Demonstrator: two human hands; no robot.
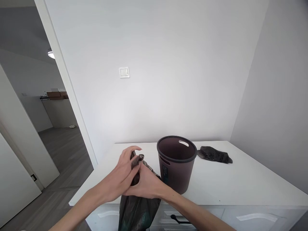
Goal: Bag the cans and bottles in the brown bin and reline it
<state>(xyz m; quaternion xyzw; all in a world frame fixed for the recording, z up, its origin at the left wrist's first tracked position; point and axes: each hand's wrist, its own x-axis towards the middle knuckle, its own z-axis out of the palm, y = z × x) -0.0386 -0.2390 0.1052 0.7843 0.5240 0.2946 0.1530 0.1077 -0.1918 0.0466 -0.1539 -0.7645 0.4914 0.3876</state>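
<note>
A dark plastic garbage bag (pixel 141 211) hangs in front of the cabinet's edge, bulging below and gathered at its neck. My left hand (pixel 126 170) is closed on the twisted top of the bag, which pokes up between the fingers. Just beside it, my right hand (pixel 146 183) wraps round the bag's neck with the thumb toward the left hand. What the bag contains is hidden, though a greenish patch shows through. Right behind my right hand stands an upright purple-brown trash can (pixel 178 173) with a black rim and cut-out handles.
Another black plastic bag (pixel 214 154), bunched flat, lies right of the can on the white cabinet top (pixel 240 183). A black drawer handle (pixel 179 220) is on the cabinet front. Behind is a white wall with a light switch (pixel 124 72); a doorway opens at left.
</note>
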